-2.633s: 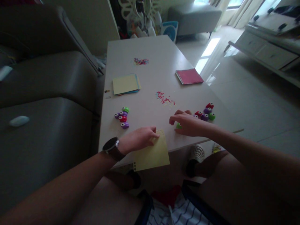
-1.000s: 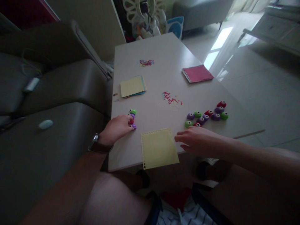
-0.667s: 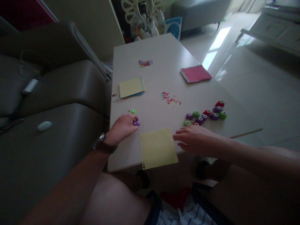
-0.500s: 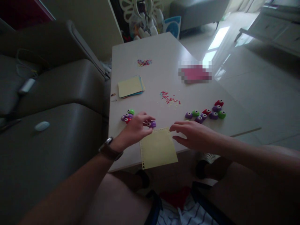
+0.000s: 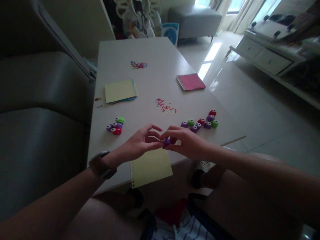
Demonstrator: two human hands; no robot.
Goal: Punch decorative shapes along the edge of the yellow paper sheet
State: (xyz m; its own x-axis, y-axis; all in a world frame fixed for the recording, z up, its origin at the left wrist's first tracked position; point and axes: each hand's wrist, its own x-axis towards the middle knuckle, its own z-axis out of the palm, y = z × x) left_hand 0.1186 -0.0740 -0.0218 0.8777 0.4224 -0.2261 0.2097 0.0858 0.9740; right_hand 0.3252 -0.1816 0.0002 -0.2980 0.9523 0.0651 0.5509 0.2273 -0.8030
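A small purple craft punch (image 5: 166, 142) with a whitish button is held between my two hands, above the far edge of a yellow sheet (image 5: 151, 168). My right hand (image 5: 185, 138) pinches the punch from the right with thumb and fingers. From the left, my left hand (image 5: 140, 143) has its thumb and fingertips closed on the punch's near side. Fingers cover part of it. The yellow sheet, with binder holes along its left side, overhangs the near table edge.
Several coloured punches (image 5: 116, 126) cluster at left, and more punches (image 5: 195, 128) lie at right. Small paper cutouts (image 5: 165, 106) are scattered beyond my hands, with another pile (image 5: 138, 65) farther back. A yellow paper stack (image 5: 120, 91) and pink notepad (image 5: 191, 82) rest on the white table (image 5: 140, 46).
My right hand has come left and taken hold of the purple punch, which my left hand held alone before. The view has shifted to the right.
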